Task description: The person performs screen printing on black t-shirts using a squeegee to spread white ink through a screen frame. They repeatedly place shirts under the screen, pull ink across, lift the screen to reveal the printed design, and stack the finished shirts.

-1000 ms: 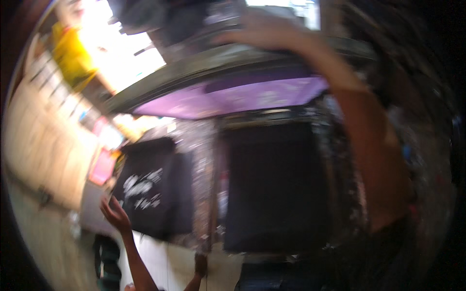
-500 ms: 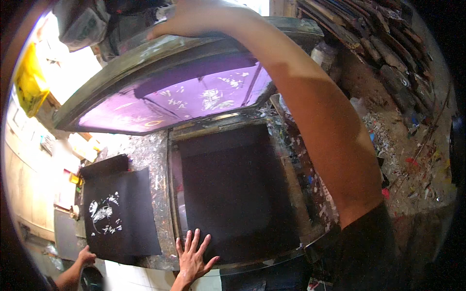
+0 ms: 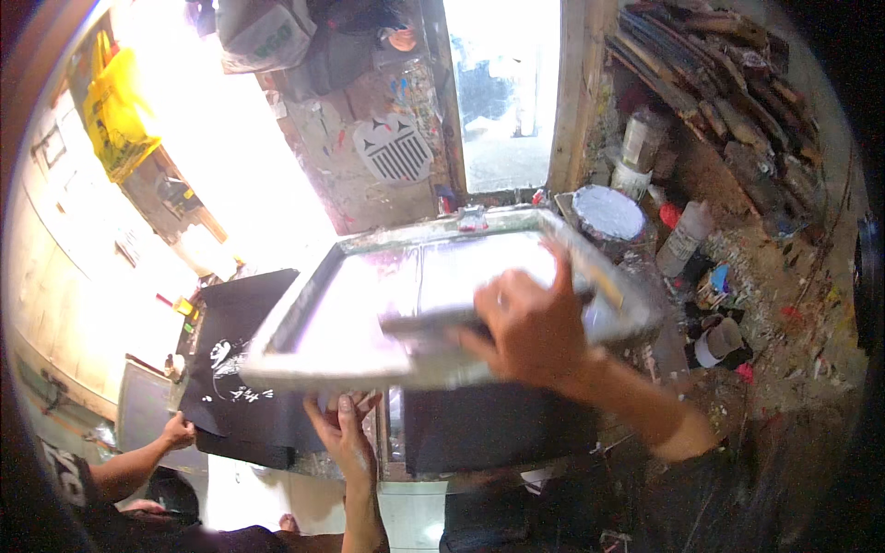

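Observation:
A screen printing frame point(image 3: 304, 369) is tilted with its near edge raised over a black sheet point(image 3: 498, 429). My left hand point(image 3: 348, 438) is at the underside of that edge, fingers curled up against it; some fingertips are hidden. Above the mesh, my right hand point(image 3: 535, 327) is smeared by motion, its fingers around a dark bar that looks like a squeegee point(image 3: 419, 325). To the left lies another black sheet point(image 3: 249, 309) with a white print. A co-worker's hand point(image 3: 180, 430) pinches its near left corner.
A round white lid or tub top point(image 3: 608, 212) stands beyond the frame's right corner, with a plastic bottle point(image 3: 684, 241) and a cup point(image 3: 717, 341) nearby. Wood strips point(image 3: 728, 101) are stacked at upper right. A yellow bag point(image 3: 120, 115) hangs at upper left.
The frame has swung down from steeply raised to a low tilt. My right hand has left its top edge and now holds the bar. My left hand has come off the black sheet to the frame's edge.

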{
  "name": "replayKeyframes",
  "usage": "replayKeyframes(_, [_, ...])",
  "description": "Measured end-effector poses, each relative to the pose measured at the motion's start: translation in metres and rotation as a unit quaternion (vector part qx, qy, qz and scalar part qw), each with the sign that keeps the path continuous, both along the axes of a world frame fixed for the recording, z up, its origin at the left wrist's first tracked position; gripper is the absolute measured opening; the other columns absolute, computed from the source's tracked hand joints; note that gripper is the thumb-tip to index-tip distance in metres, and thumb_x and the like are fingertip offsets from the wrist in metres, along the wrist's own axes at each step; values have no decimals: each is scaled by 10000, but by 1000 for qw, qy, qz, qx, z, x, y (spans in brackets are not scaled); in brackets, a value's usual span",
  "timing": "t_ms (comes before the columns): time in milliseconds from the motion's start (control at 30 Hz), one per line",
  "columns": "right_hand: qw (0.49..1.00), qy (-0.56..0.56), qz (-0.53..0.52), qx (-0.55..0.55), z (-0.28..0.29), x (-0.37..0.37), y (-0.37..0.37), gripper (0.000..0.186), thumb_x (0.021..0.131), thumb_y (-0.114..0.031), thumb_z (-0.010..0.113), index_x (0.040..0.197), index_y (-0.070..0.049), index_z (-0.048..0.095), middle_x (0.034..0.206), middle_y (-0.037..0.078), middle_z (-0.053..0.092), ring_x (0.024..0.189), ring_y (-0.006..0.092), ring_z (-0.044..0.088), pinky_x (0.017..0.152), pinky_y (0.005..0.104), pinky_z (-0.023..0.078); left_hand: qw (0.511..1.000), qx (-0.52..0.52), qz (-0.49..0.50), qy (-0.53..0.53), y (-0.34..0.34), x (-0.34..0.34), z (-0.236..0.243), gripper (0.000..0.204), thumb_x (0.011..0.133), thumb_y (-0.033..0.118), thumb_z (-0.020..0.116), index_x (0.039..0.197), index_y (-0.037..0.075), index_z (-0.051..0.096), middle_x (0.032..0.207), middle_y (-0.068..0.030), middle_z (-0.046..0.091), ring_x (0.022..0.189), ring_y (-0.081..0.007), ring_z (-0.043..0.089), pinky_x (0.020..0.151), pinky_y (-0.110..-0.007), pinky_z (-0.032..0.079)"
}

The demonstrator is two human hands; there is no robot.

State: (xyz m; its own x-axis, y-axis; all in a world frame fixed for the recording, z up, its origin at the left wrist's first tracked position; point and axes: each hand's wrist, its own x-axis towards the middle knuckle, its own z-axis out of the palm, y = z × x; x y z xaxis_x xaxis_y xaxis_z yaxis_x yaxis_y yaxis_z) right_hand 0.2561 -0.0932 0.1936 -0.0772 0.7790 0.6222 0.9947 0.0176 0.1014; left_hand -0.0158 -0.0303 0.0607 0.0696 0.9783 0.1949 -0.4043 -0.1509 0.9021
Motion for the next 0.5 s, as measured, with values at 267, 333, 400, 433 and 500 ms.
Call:
replayKeyframes(267, [933,159,1,-322,-96,10,-20,340,859,-433,719,966,-123,628,746,127,694,731,345,708,663,452,539,933,-179,103,296,-26,-22,-93,555,955,326,704,1252,-90,488,1095,-155,621,866,-205,622,755,-323,534])
replayKeyframes(333, [938,144,16,-316,-115,7,-29,311,871,-417,707,948,-127,630,723,112,678,703,326,704,651,440,535,944,-94,102,300,-33,-23,-100,617,963,367,688,1289,-106,464,1123,-158,609,952,-221,583,881,-357,484])
replayKeyframes(400, [949,109,75,-287,-137,4,-29,135,846,-257,665,906,-143,625,672,99,675,633,301,715,608,465,558,956,-65,67,278,-36,-25,-101,715,963,377,681,1401,-117,406,1182,-168,601,1059,-249,549,1002,-384,421])
replayKeyframes(433, [975,58,53,-206,-146,10,-19,118,853,-252,658,897,-148,624,665,89,670,619,291,710,610,460,555,948,-120,46,292,-36,-25,-102,707,964,373,680,1398,-116,409,1210,-179,590,1090,-254,542,1018,-382,409])
replayKeyframes(500, [990,-31,34,-137,-158,26,23,89,867,-243,642,880,-158,621,651,69,659,590,269,701,613,450,550,944,-132,40,300,-36,-30,-102,696,952,352,693,1389,-109,409,1197,-190,589,1043,-255,563,957,-369,434])
